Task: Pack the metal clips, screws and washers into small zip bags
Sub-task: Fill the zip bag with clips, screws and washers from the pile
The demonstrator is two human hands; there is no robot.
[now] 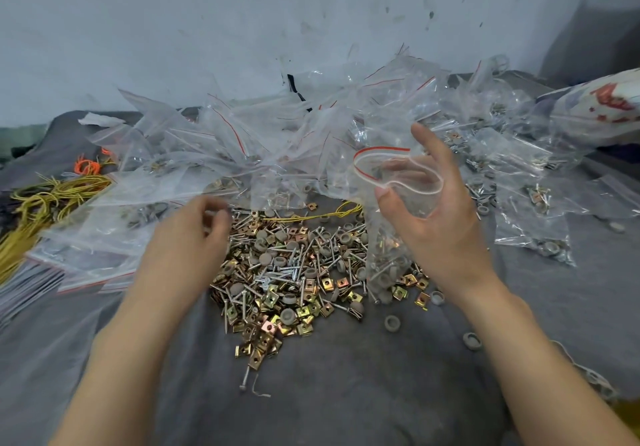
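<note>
Gripping open zip bag (381,230), right hand (446,237)

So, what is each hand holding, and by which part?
The right hand grips a zip bag at its open mouth. The left hand is blurred; cannot tell.

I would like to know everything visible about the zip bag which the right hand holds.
The zip bag is small, of clear thin plastic, with a red line along its mouth. The right hand grips its upper part, and the mouth stands open in a wavy loop. It hangs roughly upright, its bottom at the right edge of the loose pile. Low inside lie screws, yellowish clips and grey round pieces.
</note>
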